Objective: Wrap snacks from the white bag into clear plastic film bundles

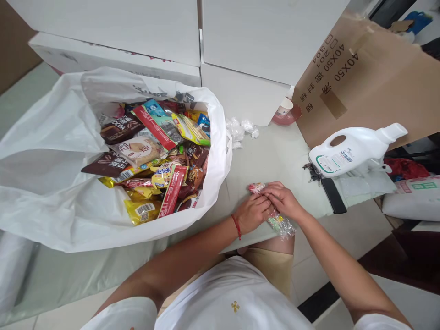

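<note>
Long crinkly clear-plastic packet, red at one end, green and yellow at the other [279,224]: in both hands by the near edge of the pale green covered surface [264,158], its red end away from the person.
Left hand [252,214]: fingers curled nearly closed over the packet's middle, a red cord at the wrist.
Right hand [282,200]: fingers bunched in a pinch on the same stretch, touching the left; the exact grip is hidden from me.
Wrapper work: I'd say the fingers are busy with the packet's film; whether opening, smoothing or closing it, I can't tell from here.
Next move: to my mind it calls for one hand steadying the packet while the other works the loose film gently, since such thin plastic could slip or tear.
Big white plastic bag [222,151]: gaping on the left, well apart from the packet, with colourful wrapped snacks [168,160] heaped inside.
Small crumpled clear-plastic bits [240,129]: just beyond the bag's rim.
White plastic jug with a handle [350,149]: lying tilted on the right, near a black phone [333,195].
</note>
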`<state>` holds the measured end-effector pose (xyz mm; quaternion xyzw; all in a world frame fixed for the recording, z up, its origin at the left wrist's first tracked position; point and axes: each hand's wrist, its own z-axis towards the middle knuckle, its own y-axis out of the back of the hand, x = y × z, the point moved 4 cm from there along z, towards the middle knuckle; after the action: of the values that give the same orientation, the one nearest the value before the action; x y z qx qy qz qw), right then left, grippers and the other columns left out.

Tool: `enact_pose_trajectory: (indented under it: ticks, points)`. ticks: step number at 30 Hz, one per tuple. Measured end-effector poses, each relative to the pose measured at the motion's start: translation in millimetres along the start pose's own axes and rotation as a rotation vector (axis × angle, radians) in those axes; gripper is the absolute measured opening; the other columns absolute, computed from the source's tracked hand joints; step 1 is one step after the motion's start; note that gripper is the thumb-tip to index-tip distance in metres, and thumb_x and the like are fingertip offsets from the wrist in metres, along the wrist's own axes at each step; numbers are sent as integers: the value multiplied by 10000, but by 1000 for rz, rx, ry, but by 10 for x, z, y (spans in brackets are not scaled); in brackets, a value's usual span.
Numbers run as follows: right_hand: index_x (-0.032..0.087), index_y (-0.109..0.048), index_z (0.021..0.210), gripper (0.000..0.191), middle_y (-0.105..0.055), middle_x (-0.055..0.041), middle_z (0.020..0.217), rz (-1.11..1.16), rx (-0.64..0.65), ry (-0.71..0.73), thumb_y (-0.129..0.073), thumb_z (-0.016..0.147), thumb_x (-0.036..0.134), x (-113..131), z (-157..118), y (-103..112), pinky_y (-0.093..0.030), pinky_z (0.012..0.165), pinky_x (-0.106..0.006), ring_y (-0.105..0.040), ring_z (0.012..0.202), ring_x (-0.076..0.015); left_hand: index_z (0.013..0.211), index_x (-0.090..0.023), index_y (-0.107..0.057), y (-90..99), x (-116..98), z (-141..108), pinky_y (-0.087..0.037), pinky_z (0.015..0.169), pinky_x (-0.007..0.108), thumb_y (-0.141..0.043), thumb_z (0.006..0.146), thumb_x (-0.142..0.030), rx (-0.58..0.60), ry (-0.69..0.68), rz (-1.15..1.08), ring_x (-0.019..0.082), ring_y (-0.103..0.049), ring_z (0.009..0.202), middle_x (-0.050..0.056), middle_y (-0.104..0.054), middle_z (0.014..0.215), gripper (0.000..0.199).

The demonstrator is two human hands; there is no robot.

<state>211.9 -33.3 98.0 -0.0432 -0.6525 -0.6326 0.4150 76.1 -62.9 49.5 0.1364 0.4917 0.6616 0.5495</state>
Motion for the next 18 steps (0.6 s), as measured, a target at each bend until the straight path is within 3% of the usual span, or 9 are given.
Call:
enact_pose_trajectory:
  ticks: [3,6,8,11,14,16,18]
  points:
    - [233,-747,1139,278,-737,-117,1194,33,-77,49,-502,1021,287,-52,-201,-165,-514,1051,-475,-622,1204,-247,1192,-237,-682,-8,3,-72,-425,1108,494,-526,1037,-314,-123,97,11,270,-586,1287,102,-710,1254,233]
    - [246,-736,1186,296,-713,-106,1283,58,-86,68,-491,1021,232,-90,-272,-222,-475,1114,-504,-597,1273,-243,1328,-151,-604,32,125,-108,-414,1152,552,-666,935,-514,-173,268,11,344,-554,1342,195,-638,1362,538]
    - [273,-722,1219,312,-720,-81,1282,130,-96,42,-494,1015,209,-148,-367,-145,-477,1124,-492,-601,1286,-235,1337,-130,-598,44,184,-101,-437,1152,537,-689,900,-564,-130,267,-13,343,-585,1302,190,-654,1334,623]
    - [311,-688,1276,389,-712,-63,1274,127,-189,-83,-454,1003,164,-275,-690,100,-495,1109,-487,-619,1262,-231,1242,-153,-665,56,230,-88,-460,1146,512,-701,882,-575,-97,229,-29,327,-609,1271,151,-690,1281,555]
    - [315,-542,1466,519,-580,-96,1468,-62,-150,-141,-507,966,181,-277,-1124,224,-454,1142,-542,-531,1366,-279,1207,-159,-689,59,242,-86,-471,1148,504,-730,858,-569,-111,227,-43,321,-612,1273,146,-692,1277,539]
    - [283,-369,1593,712,-447,-143,1589,-161,-60,-104,-632,931,265,-190,-1365,142,-440,1147,-574,-451,1439,-332,1204,-168,-694,54,243,-86,-475,1151,507,-733,859,-564,-119,234,-57,319,-613,1272,140,-690,1279,527]
    - [266,-283,1633,862,-434,-181,1588,-240,-48,-37,-725,895,324,-75,-1512,-12,-479,1100,-575,-476,1408,-360,1205,-165,-697,51,240,-85,-480,1149,519,-739,860,-551,-130,241,-68,325,-611,1270,142,-689,1274,519]
